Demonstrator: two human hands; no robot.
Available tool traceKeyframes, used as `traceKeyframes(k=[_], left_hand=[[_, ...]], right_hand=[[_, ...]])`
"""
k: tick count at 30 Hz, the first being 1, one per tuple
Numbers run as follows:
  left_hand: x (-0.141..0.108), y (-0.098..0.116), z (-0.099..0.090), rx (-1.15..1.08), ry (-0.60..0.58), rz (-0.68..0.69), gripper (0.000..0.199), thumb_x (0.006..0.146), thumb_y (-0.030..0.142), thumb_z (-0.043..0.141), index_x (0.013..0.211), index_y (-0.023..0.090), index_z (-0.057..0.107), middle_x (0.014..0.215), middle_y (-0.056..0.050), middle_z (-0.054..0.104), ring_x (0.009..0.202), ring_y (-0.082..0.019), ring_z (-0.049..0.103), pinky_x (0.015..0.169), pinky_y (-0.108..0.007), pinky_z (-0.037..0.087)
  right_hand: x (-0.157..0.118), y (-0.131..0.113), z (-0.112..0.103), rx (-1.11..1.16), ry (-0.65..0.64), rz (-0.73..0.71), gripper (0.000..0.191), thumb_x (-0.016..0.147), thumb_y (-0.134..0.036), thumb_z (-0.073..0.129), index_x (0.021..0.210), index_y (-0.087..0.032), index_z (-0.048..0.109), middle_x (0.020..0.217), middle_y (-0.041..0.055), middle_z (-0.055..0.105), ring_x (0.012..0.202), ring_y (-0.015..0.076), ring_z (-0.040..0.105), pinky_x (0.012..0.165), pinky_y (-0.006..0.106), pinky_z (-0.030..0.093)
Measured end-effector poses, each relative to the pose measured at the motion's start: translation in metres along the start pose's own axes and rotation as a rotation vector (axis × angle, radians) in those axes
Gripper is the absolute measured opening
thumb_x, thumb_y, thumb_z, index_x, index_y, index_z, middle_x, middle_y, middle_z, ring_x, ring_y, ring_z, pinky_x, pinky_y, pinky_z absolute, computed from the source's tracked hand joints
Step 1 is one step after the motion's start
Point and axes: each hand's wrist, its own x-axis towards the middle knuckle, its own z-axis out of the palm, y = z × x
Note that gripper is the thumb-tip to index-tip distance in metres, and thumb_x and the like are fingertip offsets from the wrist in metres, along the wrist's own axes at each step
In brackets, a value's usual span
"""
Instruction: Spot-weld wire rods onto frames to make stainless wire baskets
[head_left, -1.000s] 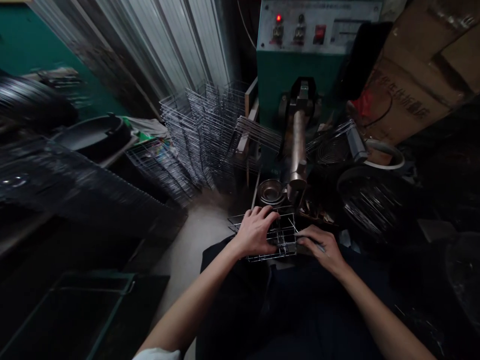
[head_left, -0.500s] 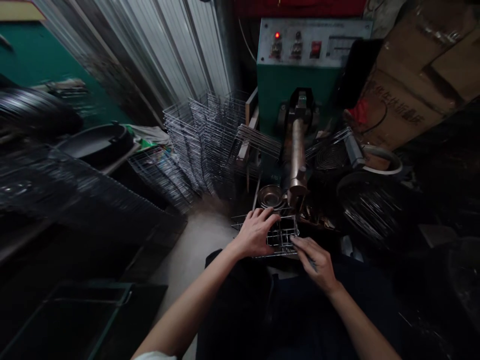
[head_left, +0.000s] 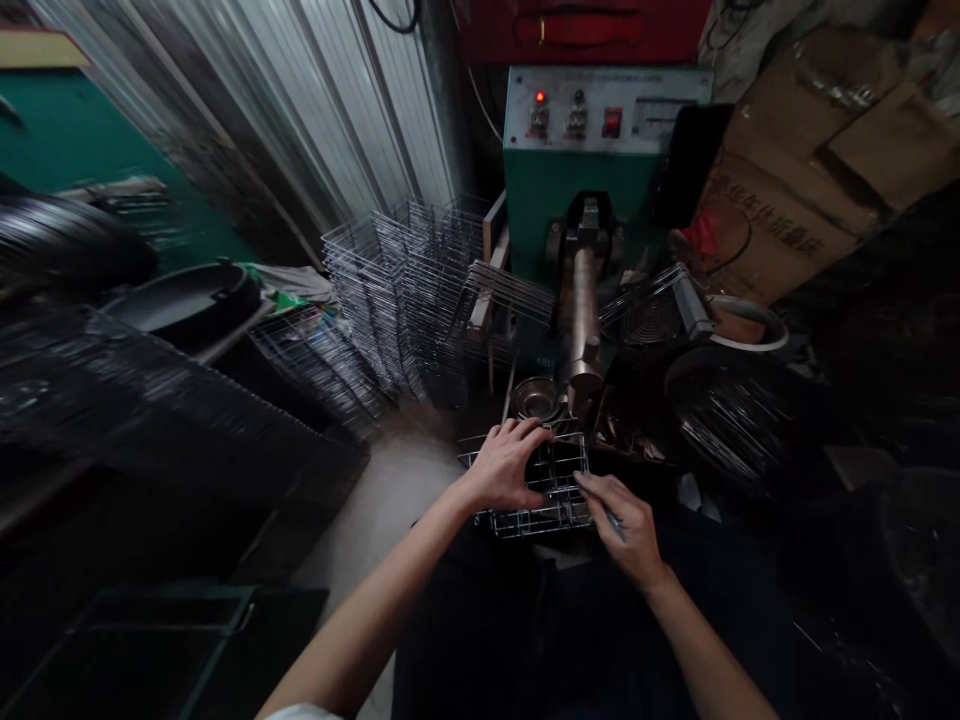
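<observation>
Over my lap, in front of a green machine (head_left: 540, 190), a small wire rack (head_left: 544, 525) is held between my hands. My left hand (head_left: 506, 465) grips its left part, fingers over the far wires and thumb toward the near side. At the rack's right end my right hand (head_left: 622, 520) is closed, with thumb and fingertips at the corner wires. A thin greyish piece shows under the right fingers; its kind is unclear. Just beyond the rack are the machine's metal arm (head_left: 585, 320) and a small round metal dish (head_left: 537, 397).
Stacked wire racks (head_left: 401, 290) stand left of the machine. A black pan (head_left: 184, 300) lies farther left. On the right are a dark basin of metal rods (head_left: 727, 420), a white-rimmed bowl (head_left: 772, 325) and a cardboard box (head_left: 780, 220). A red light glows on the control panel (head_left: 607, 110).
The rack has tilted, so more of its near side shows below my hands. Both hands keep their hold. The view has shifted slightly, with the machine now lower in the picture.
</observation>
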Motion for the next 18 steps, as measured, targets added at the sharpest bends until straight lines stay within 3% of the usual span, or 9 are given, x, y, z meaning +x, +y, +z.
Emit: traceKeyframes(k=[5, 18], left_hand=[[-0.004, 0.004, -0.004, 0.010, 0.020, 0.004, 0.085, 0.052, 0.041, 0.082, 0.129, 0.027, 0.050, 0.148, -0.009, 0.045, 0.123, -0.034, 0.046, 0.102, -0.048, 0.040], [0.016, -0.011, -0.015, 0.050, 0.026, 0.005, 0.085, 0.051, 0.042, 0.082, 0.128, 0.027, 0.050, 0.143, -0.008, 0.050, 0.121, -0.033, 0.048, 0.099, -0.046, 0.040]], right_hand=[[0.000, -0.003, 0.000, 0.014, 0.002, -0.006, 0.046, 0.096, -0.008, 0.055, 0.135, -0.033, 0.061, 0.119, 0.0042, 0.071, 0.107, 0.0207, 0.067, 0.092, 0.037, 0.056], [0.021, 0.008, 0.009, 0.009, 0.051, 0.012, 0.036, 0.098, -0.014, 0.056, 0.129, -0.030, 0.067, 0.115, 0.0054, 0.073, 0.104, 0.0203, 0.068, 0.093, 0.038, 0.055]])
